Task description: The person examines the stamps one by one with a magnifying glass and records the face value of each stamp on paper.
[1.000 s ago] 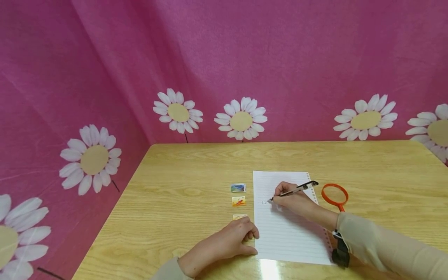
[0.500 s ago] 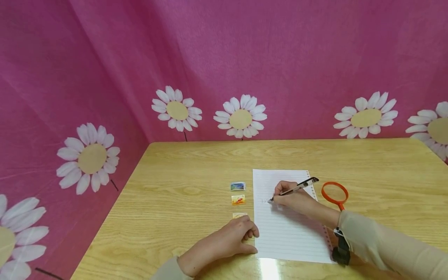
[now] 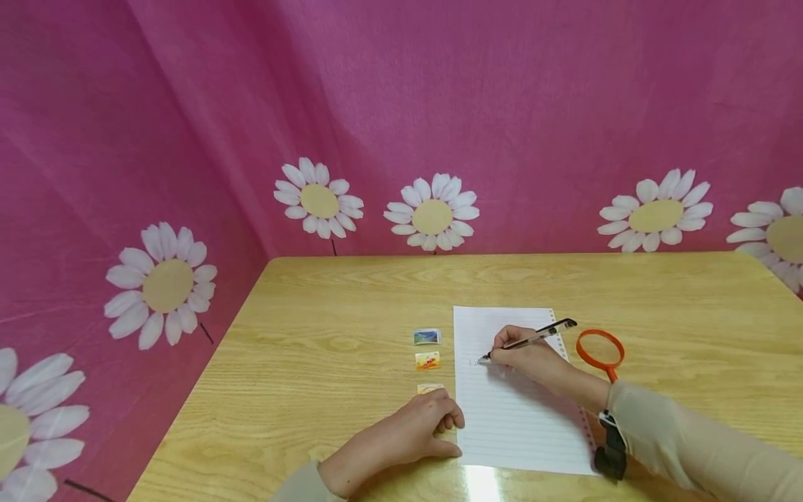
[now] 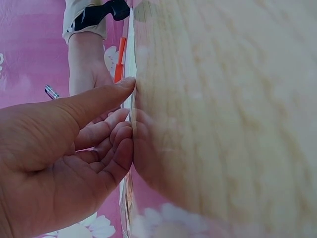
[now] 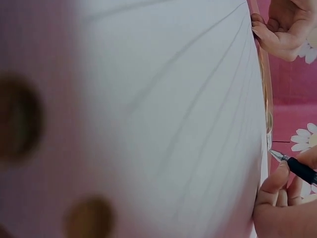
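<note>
My right hand point(image 3: 530, 359) pinches a gel pen point(image 3: 544, 331) with a dark grip and a clear barrel. Its tip meets the lined sheet of paper point(image 3: 521, 425) in the upper left part, beside a few small written marks point(image 3: 472, 362). In the right wrist view the metal tip of the pen point(image 5: 299, 169) sticks out past the fingers. My left hand point(image 3: 410, 429) rests at the sheet's left edge, thumb and loosely bent fingers touching down there. Just above it lies a small yellowish stamp-like picture point(image 3: 430, 388), partly covered by the hand.
Beyond that one, a yellow and red stamp-like picture point(image 3: 429, 361) and a blue-green one point(image 3: 427, 337) line up left of the sheet. An orange magnifying glass point(image 3: 612, 374) lies to the right, its handle partly behind the right sleeve. A flowered pink curtain point(image 3: 533, 125) hangs behind the wooden table point(image 3: 326, 328).
The pen's tip has shifted very slightly left and its top end has swung a little up and right. The left hand stays in place on the sheet's edge.
</note>
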